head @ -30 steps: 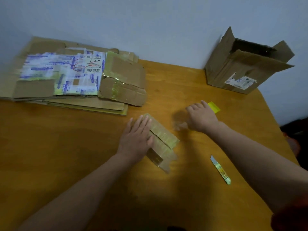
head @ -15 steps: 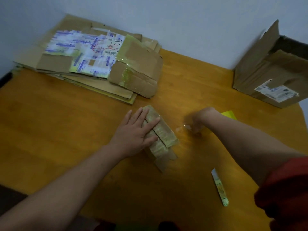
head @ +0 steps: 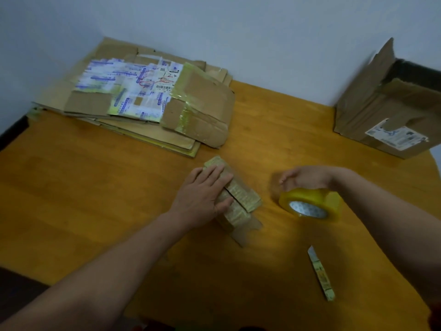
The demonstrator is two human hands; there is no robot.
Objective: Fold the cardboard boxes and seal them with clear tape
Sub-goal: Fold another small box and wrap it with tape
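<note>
Nearest the person, a slim cutter (head: 321, 273) with a pale printed handle lay on the smooth orange wood of the table (head: 95, 199), well apart from both hands. A blind reach for it could have met the blade end, though whether the blade was out could not be told. Farther in, the left hand (head: 202, 194) lay flat with straight fingers, pressing down the top flaps of the small cardboard box (head: 241, 204). The box was squat and matte brown, with worn yellowish tape on top and a loose flap jutting at its near end. Had the pressure eased, the stiff flaps would likely have sprung apart along the centre seam. Just to its right, the right hand (head: 307, 177) curled over the tape roll (head: 310, 203), gripping it tilted. The roll was a glossy, translucent yellow ring round a white printed core. Its free end was not visible, so finding it one-handed might have been slow, and the thin film could have wrinkled. Beyond, a stack of flattened cardboard (head: 148, 103) with torn labels lay by the wall, and an unsealed box (head: 391, 111) stood far right.
</note>
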